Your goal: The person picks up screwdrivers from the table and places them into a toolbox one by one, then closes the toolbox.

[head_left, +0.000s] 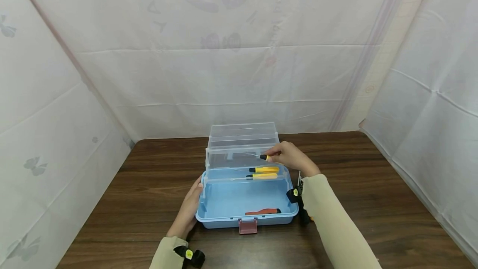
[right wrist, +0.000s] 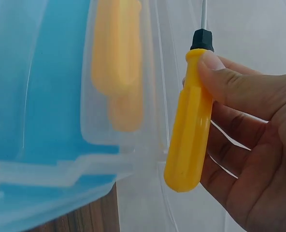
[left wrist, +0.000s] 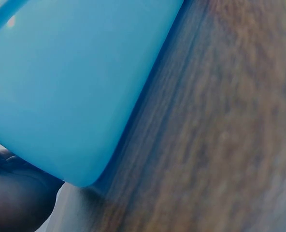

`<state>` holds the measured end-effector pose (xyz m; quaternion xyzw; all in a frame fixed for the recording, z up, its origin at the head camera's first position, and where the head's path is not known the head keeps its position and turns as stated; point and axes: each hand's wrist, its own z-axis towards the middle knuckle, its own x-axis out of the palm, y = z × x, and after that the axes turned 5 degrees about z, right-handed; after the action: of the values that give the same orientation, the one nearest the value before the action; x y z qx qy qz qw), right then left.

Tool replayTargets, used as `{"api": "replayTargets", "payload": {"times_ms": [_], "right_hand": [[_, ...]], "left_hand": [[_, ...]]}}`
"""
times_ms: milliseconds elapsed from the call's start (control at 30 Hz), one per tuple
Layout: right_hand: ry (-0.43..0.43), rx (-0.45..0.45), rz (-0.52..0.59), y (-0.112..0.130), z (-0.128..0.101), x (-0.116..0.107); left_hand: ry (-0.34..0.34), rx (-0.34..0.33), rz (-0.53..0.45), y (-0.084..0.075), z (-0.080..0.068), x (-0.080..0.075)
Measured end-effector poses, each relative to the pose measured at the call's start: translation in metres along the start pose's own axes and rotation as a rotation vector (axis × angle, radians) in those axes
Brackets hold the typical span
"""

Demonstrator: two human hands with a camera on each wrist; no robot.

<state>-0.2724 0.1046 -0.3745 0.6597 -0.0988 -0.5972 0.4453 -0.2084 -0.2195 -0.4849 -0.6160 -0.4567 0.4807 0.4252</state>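
A yellow-handled screwdriver (right wrist: 190,116) is pinched by the right hand (head_left: 290,157), the thumb laid along the handle just below its black collar and the fingers curled behind it; the metal shaft points away from the fingertips, over the clear tray (head_left: 240,157) of the open blue toolbox (head_left: 246,200). Just beyond the fingertips, two more yellow screwdrivers (head_left: 263,172) are seen lying side by side in the tray, blurred through its wall in the right wrist view. The left end of the toolbox is touched by the left hand (head_left: 188,211), whose fingers appear to be laid fairly straight against the blue wall, though the left wrist view is too close and blurred to confirm this. A red-and-black tool (head_left: 263,211) is seen on the box floor, nearer the wrists, and the wooden table (head_left: 373,202) is spread beneath.
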Motion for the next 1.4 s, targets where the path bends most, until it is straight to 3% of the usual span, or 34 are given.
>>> {"api": "replayTargets", "payload": {"times_ms": [1400], "right_hand": [[0.031, 0.017, 0.035, 0.007, 0.016, 0.029]], "left_hand": [[0.004, 0.012, -0.003, 0.0, 0.001, 0.001]]}}
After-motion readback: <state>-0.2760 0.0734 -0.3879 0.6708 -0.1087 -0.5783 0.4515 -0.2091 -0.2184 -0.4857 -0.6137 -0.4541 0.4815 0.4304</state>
